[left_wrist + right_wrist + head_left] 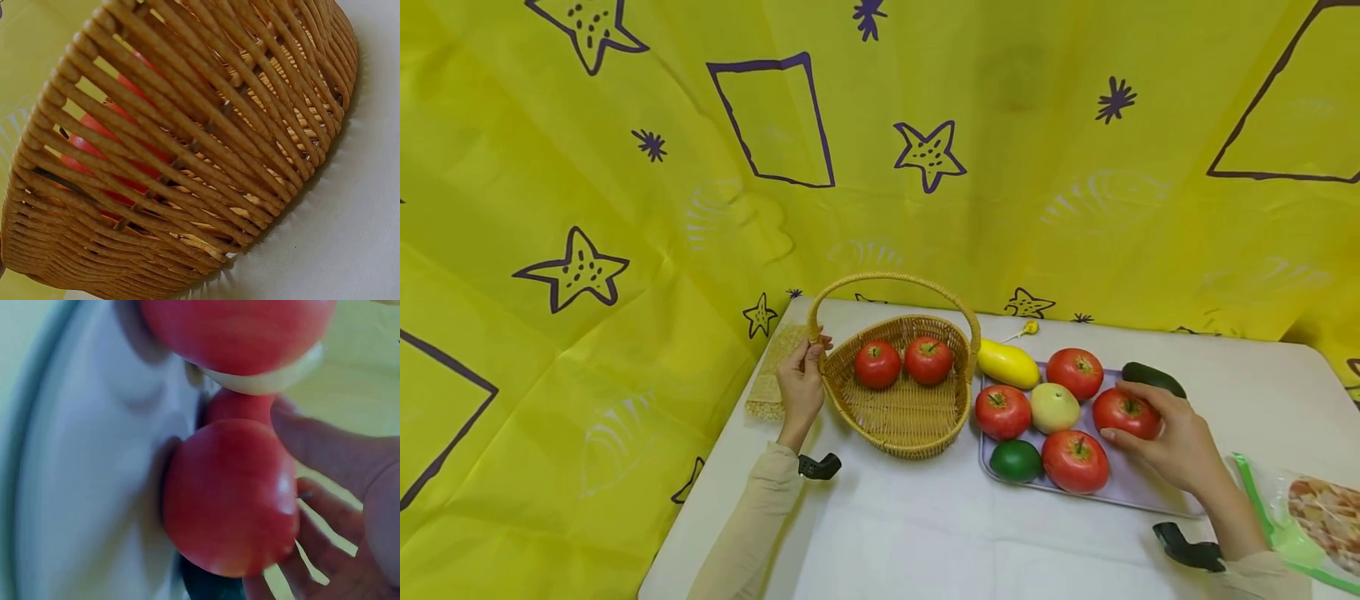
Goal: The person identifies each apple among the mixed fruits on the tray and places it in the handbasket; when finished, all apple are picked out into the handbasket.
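A wicker basket (902, 417) with a tall handle holds two red apples (877, 364), seen through its weave in the left wrist view. My left hand (801, 385) grips the base of the handle on the basket's left side. At the right, my right hand (1176, 437) has its thumb and fingers curved around a red apple (1126, 414) on the purple tray (1150, 487); the right wrist view shows that apple (230, 499) against the fingers. Beside it lie several more red apples (1076, 461) and a pale round fruit (1055, 408).
A yellow oblong fruit (1008, 364), a green fruit (1016, 461) and a dark green cucumber (1153, 379) lie on or by the tray. A lollipop (1031, 327) is behind it. Bags stand at the left (767, 387) and right (1326, 521). A yellow curtain hangs behind.
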The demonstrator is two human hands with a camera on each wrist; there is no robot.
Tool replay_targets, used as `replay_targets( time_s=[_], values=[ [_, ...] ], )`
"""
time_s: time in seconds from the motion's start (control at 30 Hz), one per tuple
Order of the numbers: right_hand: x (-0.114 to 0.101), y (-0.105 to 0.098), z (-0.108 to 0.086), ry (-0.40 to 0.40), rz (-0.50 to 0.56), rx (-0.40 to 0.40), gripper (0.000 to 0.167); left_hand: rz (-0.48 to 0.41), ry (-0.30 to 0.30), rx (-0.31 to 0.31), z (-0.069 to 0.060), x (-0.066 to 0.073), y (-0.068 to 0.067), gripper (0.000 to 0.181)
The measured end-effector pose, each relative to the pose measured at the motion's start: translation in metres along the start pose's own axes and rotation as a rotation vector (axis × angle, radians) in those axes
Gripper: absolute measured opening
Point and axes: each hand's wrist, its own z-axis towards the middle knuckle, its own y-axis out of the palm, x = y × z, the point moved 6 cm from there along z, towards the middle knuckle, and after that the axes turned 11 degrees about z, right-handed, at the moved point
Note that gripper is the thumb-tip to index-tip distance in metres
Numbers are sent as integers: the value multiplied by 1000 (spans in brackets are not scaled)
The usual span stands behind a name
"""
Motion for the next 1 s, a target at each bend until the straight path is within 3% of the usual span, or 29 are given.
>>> replay_targets(
  time_s=[0.23, 0.77, 1.0],
  values=[
    [5, 3, -9, 39, -14, 32, 68, -4, 13, -12, -1, 0, -2, 25],
    [22, -1, -29, 284, 23, -29, 82, -20, 25, -19, 0, -2, -2, 26],
    [24, 1, -31, 309, 52, -84, 85, -10, 12, -3, 0, -4, -2, 29]
  ],
)
